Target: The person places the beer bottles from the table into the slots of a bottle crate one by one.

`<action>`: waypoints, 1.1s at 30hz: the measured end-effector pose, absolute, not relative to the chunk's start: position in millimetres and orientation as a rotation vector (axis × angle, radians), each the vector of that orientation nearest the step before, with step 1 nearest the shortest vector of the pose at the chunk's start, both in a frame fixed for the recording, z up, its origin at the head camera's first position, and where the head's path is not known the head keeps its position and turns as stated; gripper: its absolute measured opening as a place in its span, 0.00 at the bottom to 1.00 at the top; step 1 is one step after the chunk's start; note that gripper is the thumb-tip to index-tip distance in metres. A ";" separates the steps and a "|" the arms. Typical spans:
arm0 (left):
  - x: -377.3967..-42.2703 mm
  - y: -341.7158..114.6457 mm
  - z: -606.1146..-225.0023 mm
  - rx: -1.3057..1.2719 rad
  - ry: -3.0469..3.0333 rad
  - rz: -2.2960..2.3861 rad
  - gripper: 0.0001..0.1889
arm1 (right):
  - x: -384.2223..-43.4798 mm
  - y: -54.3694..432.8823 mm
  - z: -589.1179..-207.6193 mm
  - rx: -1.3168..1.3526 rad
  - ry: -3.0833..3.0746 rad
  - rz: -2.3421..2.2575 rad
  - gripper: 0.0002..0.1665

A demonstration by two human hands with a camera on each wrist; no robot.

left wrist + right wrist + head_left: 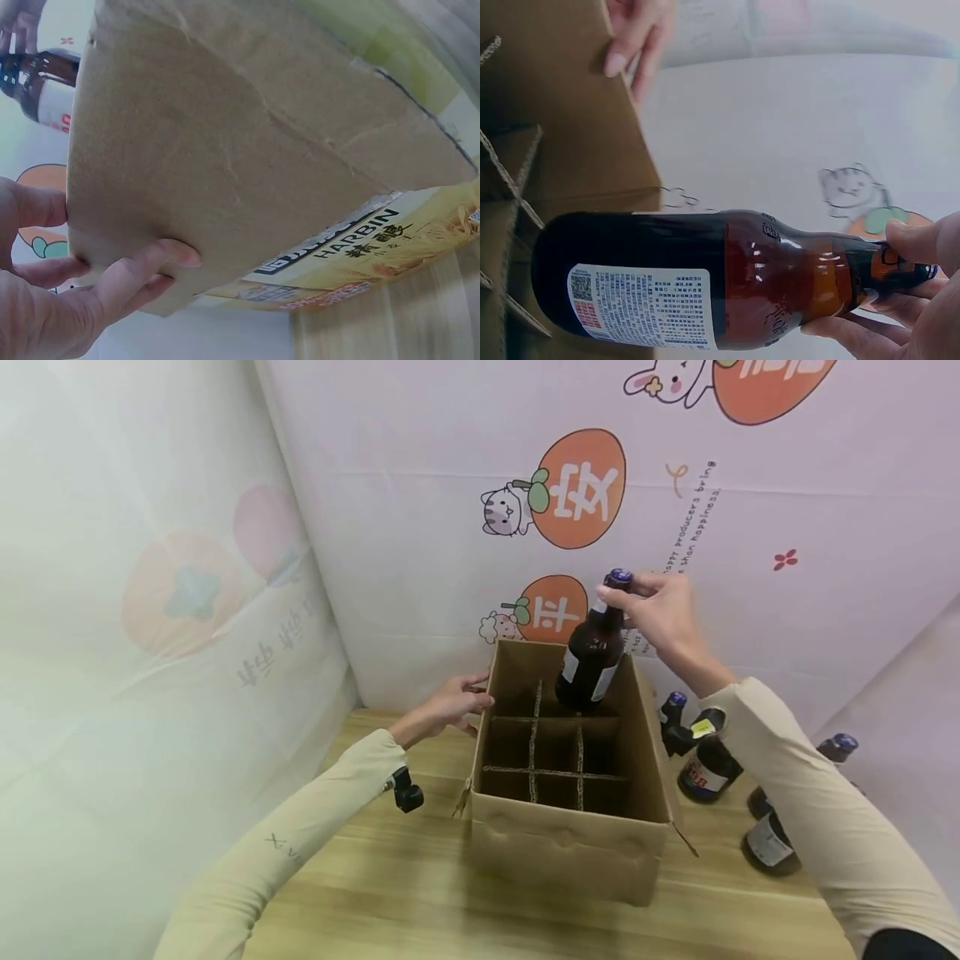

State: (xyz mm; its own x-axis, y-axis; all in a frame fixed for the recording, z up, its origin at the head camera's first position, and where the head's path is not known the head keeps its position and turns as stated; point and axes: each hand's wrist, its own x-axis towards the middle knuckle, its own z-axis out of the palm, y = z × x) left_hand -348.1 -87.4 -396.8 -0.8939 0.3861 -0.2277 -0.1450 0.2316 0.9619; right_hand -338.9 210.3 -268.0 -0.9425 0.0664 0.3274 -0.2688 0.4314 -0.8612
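Note:
My right hand (660,610) grips a brown glass beer bottle (592,664) by its neck, below the blue cap. The bottle hangs tilted over the back right part of a cardboard box (566,852), its base at the level of the compartments. Its white back label (645,304) faces the right wrist camera. My left hand (450,702) holds the box's left wall near the back corner, with fingertips on both sides of the edge. Cardboard dividers (555,772) split the inside into several cells. In the left wrist view, a flap (247,150) hangs down along the side.
Several more brown bottles, such as one with a white label (705,768), stand on the wooden table (360,877) right of the box, partly behind my right sleeve. A printed sheet (420,527) hangs behind the box, and a white sheet (150,460) hangs at the left.

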 end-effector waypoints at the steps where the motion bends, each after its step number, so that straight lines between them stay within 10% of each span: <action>1: -348.1 -87.3 -396.6 0.220 2.091 1.706 0.38 | -340.9 207.6 -270.2 0.174 -2.395 1.488 0.31; 33: -347.4 -90.2 -399.2 0.243 2.020 1.732 0.39 | -395.4 140.2 -307.1 0.413 -2.508 1.412 0.19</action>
